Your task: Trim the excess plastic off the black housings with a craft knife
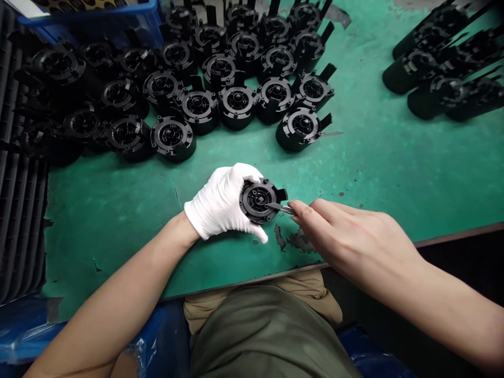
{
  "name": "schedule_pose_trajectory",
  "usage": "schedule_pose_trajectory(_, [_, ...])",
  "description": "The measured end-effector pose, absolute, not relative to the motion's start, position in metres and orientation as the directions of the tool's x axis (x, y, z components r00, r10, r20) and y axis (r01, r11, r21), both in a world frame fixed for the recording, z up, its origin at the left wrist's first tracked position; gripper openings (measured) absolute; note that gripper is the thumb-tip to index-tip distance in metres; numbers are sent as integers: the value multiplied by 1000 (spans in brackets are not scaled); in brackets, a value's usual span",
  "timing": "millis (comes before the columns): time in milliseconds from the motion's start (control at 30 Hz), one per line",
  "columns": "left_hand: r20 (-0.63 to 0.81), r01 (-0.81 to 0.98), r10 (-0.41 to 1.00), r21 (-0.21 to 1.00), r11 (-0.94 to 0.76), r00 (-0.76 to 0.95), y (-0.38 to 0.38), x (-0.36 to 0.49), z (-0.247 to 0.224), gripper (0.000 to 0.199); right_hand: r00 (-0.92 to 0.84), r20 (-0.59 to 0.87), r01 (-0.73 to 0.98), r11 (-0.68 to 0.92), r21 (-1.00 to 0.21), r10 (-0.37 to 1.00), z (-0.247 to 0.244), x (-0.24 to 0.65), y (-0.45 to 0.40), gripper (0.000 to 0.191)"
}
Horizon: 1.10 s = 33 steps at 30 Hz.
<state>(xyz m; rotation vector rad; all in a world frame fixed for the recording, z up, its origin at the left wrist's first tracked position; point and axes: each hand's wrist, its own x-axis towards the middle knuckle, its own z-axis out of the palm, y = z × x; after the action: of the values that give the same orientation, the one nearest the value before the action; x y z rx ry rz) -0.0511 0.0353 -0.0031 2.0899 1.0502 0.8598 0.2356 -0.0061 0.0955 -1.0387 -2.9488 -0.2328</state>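
Observation:
My left hand (222, 202), in a white glove, is wrapped round a black plastic housing (258, 201) with a ringed round top and a tab on its right side. Bare, my right hand (334, 220) pinches a thin metal blade, which looks like a scalpel (281, 208). The blade's tip reaches over the housing's top, right of its centre; whether it touches the plastic I cannot tell. My left thumb sticks out below the housing's near edge. The palm side of the right hand is hidden.
Many similar black housings (199, 105) stand in rows at the back left, and one (299, 126) sits nearest on the right. Several more (437, 94) are at the far right. A blue bin (94, 23) stands behind. A black ribbed rack (23, 210) borders the green table (374, 157).

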Motion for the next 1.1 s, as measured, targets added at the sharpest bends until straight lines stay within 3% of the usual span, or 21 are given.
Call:
schedule_pose_trajectory(200, [356, 373, 810, 751, -545, 466, 35, -53, -7, 108, -808, 23, 586, 798, 141, 589, 93, 237, 2, 34])
schedule_pose_trajectory(500, [255, 420, 845, 778, -468, 469, 36, -51, -3, 112, -891, -24, 447, 884, 135, 453, 96, 245, 17, 43])
schedule_pose_trajectory(900, [314, 394, 835, 770, -503, 452, 36, -53, -8, 109, -958, -34, 280, 952, 122, 285, 101, 246, 44, 33])
schedule_pose_trajectory(1100, [316, 377, 834, 780, -500, 452, 36, -53, -8, 109, -962, -66, 259, 961, 93, 265, 98, 250, 52, 25])
